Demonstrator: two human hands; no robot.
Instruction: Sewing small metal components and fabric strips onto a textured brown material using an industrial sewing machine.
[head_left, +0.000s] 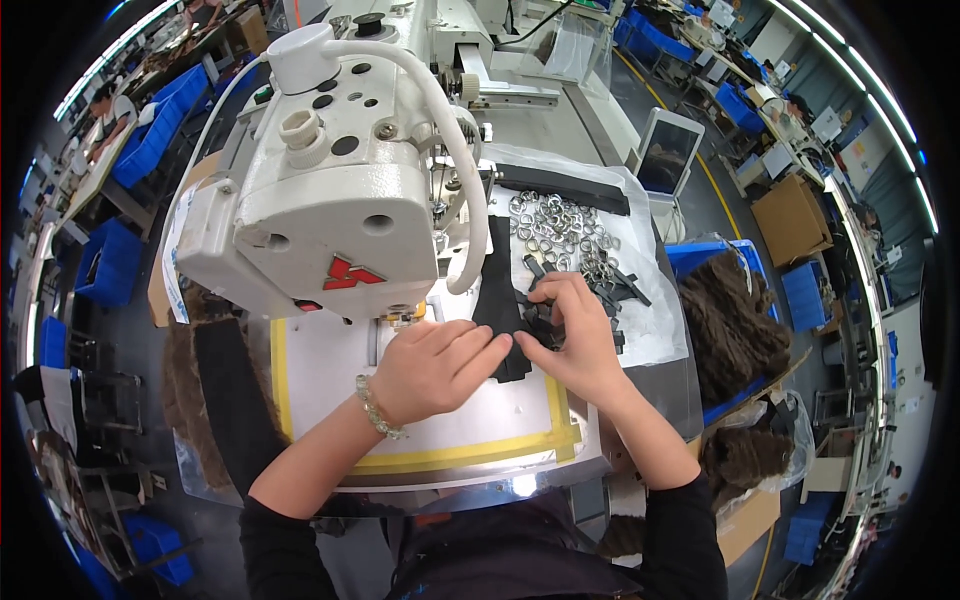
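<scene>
A long black fabric strip (497, 290) lies on the white work plate beside the head of a white sewing machine (330, 180). My left hand (435, 370) reaches across under the machine head, fingers stretched out, their tips at the strip's left edge. Its thumb is hidden. Bent over a pile of short black tabs (535, 268), my right hand (580, 345) has its thumb and forefinger apart. The thumb tip is close to the strip's right edge. Many silver metal rings (560, 230) lie beyond the right hand.
Yellow tape (470, 452) borders the plate. Another black strip (560, 187) lies behind the rings. Brown fur with a black band (235, 390) hangs at the left. A blue crate with brown fur (735, 320) stands at the right, near a tablet screen (668, 152).
</scene>
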